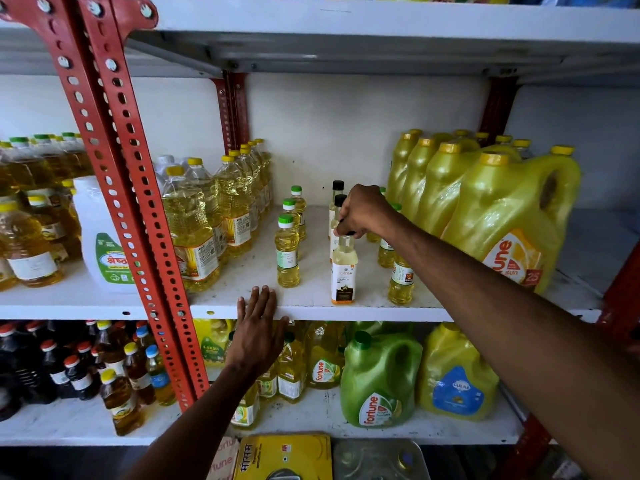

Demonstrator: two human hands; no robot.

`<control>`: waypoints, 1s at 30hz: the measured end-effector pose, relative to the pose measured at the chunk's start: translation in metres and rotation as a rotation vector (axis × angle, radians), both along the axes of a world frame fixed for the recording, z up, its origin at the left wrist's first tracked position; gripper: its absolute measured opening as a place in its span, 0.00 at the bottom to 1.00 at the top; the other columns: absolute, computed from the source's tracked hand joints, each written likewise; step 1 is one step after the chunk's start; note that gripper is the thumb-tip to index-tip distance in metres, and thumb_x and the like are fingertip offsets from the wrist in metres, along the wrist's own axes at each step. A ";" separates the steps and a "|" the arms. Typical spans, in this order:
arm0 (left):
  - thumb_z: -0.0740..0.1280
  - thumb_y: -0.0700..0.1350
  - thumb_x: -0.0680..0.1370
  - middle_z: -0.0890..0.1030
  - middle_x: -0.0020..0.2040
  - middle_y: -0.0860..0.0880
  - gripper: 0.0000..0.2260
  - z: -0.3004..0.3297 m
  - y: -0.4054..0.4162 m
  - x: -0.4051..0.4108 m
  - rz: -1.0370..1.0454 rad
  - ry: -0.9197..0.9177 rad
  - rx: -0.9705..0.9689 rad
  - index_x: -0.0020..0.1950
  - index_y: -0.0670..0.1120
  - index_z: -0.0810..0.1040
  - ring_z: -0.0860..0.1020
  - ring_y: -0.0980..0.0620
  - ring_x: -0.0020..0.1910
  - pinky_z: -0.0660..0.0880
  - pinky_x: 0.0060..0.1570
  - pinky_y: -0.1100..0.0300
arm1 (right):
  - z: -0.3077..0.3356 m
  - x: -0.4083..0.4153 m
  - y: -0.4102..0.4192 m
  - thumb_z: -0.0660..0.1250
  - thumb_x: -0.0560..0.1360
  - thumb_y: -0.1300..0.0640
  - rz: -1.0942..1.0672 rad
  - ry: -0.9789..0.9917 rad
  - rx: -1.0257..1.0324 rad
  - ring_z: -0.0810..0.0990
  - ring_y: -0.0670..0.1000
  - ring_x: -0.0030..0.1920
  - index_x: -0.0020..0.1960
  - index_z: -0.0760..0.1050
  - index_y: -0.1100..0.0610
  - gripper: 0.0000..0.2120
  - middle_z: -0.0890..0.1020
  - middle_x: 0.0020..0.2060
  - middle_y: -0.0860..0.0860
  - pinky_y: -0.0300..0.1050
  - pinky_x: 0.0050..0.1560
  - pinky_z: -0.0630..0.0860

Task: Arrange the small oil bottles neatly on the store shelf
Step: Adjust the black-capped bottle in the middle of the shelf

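On the middle white metal shelf (346,311) of a store rack with red perforated uprights (138,202), we see our right hand (363,213) closed around the cap and neck of a small clear bottle of pale coconut oil with a white, orange and dark label (343,271). That bottle stands upright near the shelf's front edge, at the head of a short row; behind it stand two more small bottles with black caps (338,195), partly hidden by the hand.

To the left of that row, well apart from it, three small bottles of yellow oil with green caps (287,251) stand one behind another. To the right, more small bottles of yellow oil (401,282) stand partly hidden under our forearm.

Our left hand (258,327) lies flat, fingers spread and holding nothing, with the fingertips resting on the shelf's front lip.

Tall clear bottles of yellow oil with yellow caps (194,230) fill the shelf's left side, and large yellow plastic jugs with handles (502,220) fill the right. Below, a green plastic jug (379,379) stands on the lower shelf.
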State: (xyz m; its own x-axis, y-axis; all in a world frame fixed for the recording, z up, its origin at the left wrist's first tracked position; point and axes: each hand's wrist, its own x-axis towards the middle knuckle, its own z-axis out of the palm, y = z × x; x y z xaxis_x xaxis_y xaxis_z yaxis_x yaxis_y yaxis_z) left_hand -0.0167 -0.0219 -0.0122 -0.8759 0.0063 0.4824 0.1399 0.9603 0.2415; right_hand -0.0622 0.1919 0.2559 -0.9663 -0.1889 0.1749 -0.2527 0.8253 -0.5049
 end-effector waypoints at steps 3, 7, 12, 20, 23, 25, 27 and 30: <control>0.47 0.61 0.82 0.55 0.81 0.41 0.32 0.002 0.001 0.001 0.004 -0.016 -0.004 0.80 0.42 0.55 0.46 0.45 0.81 0.40 0.79 0.46 | -0.001 0.000 0.001 0.80 0.66 0.58 0.002 -0.001 0.003 0.88 0.58 0.45 0.55 0.83 0.63 0.20 0.87 0.49 0.60 0.49 0.51 0.85; 0.46 0.62 0.81 0.54 0.81 0.41 0.34 0.007 0.003 0.004 0.008 -0.033 0.005 0.80 0.41 0.55 0.45 0.45 0.81 0.40 0.79 0.46 | -0.002 -0.002 0.005 0.80 0.65 0.58 0.011 0.009 0.005 0.88 0.58 0.43 0.55 0.82 0.63 0.21 0.87 0.48 0.60 0.50 0.49 0.85; 0.45 0.64 0.79 0.53 0.81 0.41 0.36 0.015 0.006 0.009 -0.007 -0.054 0.016 0.80 0.41 0.54 0.44 0.45 0.81 0.40 0.79 0.47 | -0.004 -0.007 0.009 0.81 0.62 0.52 0.031 0.093 0.035 0.86 0.59 0.48 0.59 0.79 0.62 0.30 0.86 0.49 0.59 0.52 0.51 0.84; 0.42 0.64 0.80 0.42 0.80 0.43 0.35 0.023 -0.005 0.016 0.033 -0.088 -0.076 0.81 0.43 0.45 0.40 0.43 0.81 0.39 0.79 0.45 | -0.010 -0.005 -0.026 0.77 0.66 0.50 0.131 0.409 -0.016 0.82 0.58 0.57 0.58 0.83 0.59 0.23 0.85 0.54 0.58 0.49 0.58 0.80; 0.41 0.64 0.80 0.44 0.81 0.43 0.36 0.019 -0.023 0.017 0.050 -0.057 -0.099 0.81 0.43 0.45 0.40 0.43 0.81 0.38 0.79 0.45 | -0.020 -0.007 -0.049 0.77 0.66 0.52 0.148 0.368 -0.031 0.82 0.59 0.55 0.54 0.84 0.61 0.20 0.86 0.48 0.59 0.41 0.48 0.77; 0.41 0.64 0.80 0.46 0.81 0.43 0.35 0.014 -0.037 0.017 0.034 -0.064 -0.120 0.81 0.43 0.46 0.41 0.43 0.81 0.38 0.79 0.45 | -0.026 -0.012 -0.060 0.76 0.67 0.52 0.135 0.335 -0.069 0.79 0.59 0.60 0.55 0.84 0.62 0.20 0.86 0.50 0.58 0.33 0.45 0.67; 0.43 0.63 0.82 0.47 0.82 0.43 0.33 0.007 -0.046 0.014 0.003 -0.063 -0.111 0.81 0.44 0.47 0.41 0.44 0.81 0.37 0.79 0.45 | -0.030 -0.019 -0.071 0.76 0.68 0.52 0.129 0.319 -0.076 0.78 0.56 0.62 0.54 0.85 0.62 0.19 0.87 0.52 0.56 0.26 0.36 0.58; 0.51 0.58 0.83 0.48 0.82 0.43 0.31 0.001 -0.049 0.010 -0.044 -0.033 -0.064 0.81 0.44 0.48 0.41 0.45 0.81 0.35 0.79 0.45 | -0.033 -0.030 -0.086 0.75 0.68 0.46 0.075 0.307 -0.062 0.83 0.55 0.55 0.52 0.85 0.62 0.21 0.87 0.48 0.56 0.32 0.35 0.59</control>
State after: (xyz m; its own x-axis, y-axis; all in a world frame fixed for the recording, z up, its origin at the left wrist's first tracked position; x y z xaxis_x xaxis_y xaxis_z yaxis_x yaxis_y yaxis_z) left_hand -0.0071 -0.0708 -0.0113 -0.8895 0.0753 0.4507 0.1756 0.9669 0.1850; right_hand -0.0919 0.1060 0.2230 -0.8505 -0.2371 0.4695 -0.4597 0.7688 -0.4445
